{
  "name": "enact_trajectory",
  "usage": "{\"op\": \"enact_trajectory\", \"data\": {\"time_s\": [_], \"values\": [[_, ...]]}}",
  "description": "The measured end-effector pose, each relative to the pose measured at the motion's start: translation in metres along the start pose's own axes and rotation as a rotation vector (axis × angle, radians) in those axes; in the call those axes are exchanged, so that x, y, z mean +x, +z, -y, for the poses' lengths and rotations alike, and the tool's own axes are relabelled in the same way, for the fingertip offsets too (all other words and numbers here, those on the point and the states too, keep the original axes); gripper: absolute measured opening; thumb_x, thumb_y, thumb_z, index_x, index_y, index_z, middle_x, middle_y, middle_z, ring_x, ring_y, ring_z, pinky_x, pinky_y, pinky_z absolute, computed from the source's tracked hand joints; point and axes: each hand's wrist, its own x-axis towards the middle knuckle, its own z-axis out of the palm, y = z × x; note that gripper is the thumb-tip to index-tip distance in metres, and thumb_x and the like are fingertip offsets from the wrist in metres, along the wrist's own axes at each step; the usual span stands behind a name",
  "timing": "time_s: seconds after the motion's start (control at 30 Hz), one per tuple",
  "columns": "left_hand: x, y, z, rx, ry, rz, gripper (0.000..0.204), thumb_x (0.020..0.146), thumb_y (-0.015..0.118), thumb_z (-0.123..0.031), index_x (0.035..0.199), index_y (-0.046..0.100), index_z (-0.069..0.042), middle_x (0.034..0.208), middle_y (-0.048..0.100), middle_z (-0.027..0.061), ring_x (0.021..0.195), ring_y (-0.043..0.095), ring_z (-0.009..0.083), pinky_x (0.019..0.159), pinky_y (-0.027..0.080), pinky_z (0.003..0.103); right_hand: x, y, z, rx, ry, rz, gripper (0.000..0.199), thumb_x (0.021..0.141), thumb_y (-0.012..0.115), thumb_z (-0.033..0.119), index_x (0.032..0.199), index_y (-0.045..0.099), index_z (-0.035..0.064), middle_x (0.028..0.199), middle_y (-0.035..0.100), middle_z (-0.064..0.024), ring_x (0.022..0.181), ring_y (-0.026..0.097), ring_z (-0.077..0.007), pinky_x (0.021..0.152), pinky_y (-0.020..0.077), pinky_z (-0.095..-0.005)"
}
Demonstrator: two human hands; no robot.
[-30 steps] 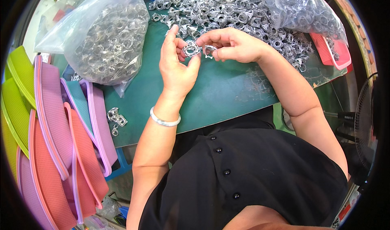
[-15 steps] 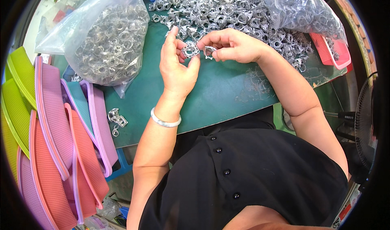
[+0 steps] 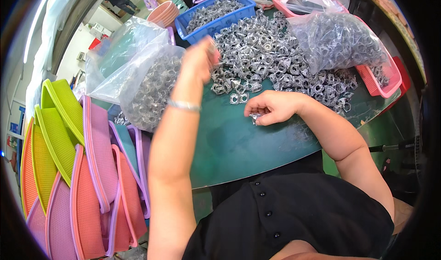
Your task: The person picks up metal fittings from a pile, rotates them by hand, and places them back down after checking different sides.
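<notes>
My right hand (image 3: 275,107) is low over the green table (image 3: 229,145), its fingers curled round a small silver metal casting (image 3: 254,117) that pokes out below them. My left hand (image 3: 198,60) reaches forward at the left side of the heap of silver castings (image 3: 262,49), just short of the blue basket. Motion smears its fingers, so whether anything is in them is hidden. Between the heap and my right hand lie two square-looking castings with round openings (image 3: 239,98), side by side.
A blue basket (image 3: 243,14) of castings stands at the back. Clear plastic bags of castings sit at left (image 3: 154,88) and right (image 3: 335,42), the right one over a pink basket (image 3: 388,88). Coloured mesh baskets (image 3: 98,154) are stacked at far left.
My hands have moved apart: the left reaches forward to the heap's edge, while the right has come down nearer the tabletop. The casting seen at my left fingers is no longer visible there. The view has shifted.
</notes>
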Motion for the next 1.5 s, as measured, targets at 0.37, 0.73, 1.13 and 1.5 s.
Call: {"op": "enact_trajectory", "data": {"time_s": [0.37, 0.73, 1.13, 1.5], "values": [[-0.018, 0.013, -0.006, 0.325, -0.004, 0.277, 0.021, 0.087, 0.051, -0.019, 0.097, 0.052, 0.000, 0.089, 0.056, 0.0085, 0.074, 0.056, 0.0191, 0.064, 0.049, 0.029, 0.006, 0.001, -0.024, 0.076, -0.173, -0.560, 0.033, 0.074, 0.065, 0.003, 0.105, 0.055, 0.0048, 0.090, 0.053, 0.0007, 0.074, 0.048, -0.0059, 0.064, 0.0408, -0.0208], [-0.106, -0.011, 0.068, 0.035, -0.136, 0.339, 0.016, 0.088, 0.052, -0.018, 0.093, 0.052, -0.003, 0.077, 0.058, 0.0045, 0.065, 0.058, 0.0125, 0.058, 0.049, 0.023, 0.010, 0.015, -0.009, -0.463, -0.373, -0.731, 0.056, 0.063, 0.066, 0.000, 0.116, 0.048, 0.0091, 0.089, 0.053, -0.0045, 0.070, 0.050, -0.0159, 0.060, 0.0444, -0.0274], [-0.115, -0.023, 0.100, -0.212, -0.084, 0.336, 0.021, 0.088, 0.049, -0.008, 0.106, 0.053, 0.000, 0.089, 0.062, 0.0090, 0.074, 0.062, 0.0156, 0.069, 0.052, 0.027, 0.014, 0.021, -0.017, -0.178, -0.289, -0.587, 0.058, 0.068, 0.062, -0.007, 0.121, 0.046, 0.0095, 0.100, 0.059, -0.0048, 0.077, 0.055, -0.0127, 0.067, 0.0457, -0.0253], [-0.118, -0.026, 0.100, -0.263, -0.011, 0.404, 0.022, 0.086, 0.051, -0.005, 0.108, 0.052, 0.000, 0.093, 0.061, 0.0097, 0.079, 0.062, 0.0167, 0.071, 0.053, 0.028, 0.015, 0.020, -0.017, -0.073, -0.281, -0.543, 0.056, 0.074, 0.061, -0.002, 0.126, 0.043, 0.0095, 0.111, 0.056, -0.0061, 0.087, 0.055, -0.0121, 0.072, 0.0447, -0.0251]]}}
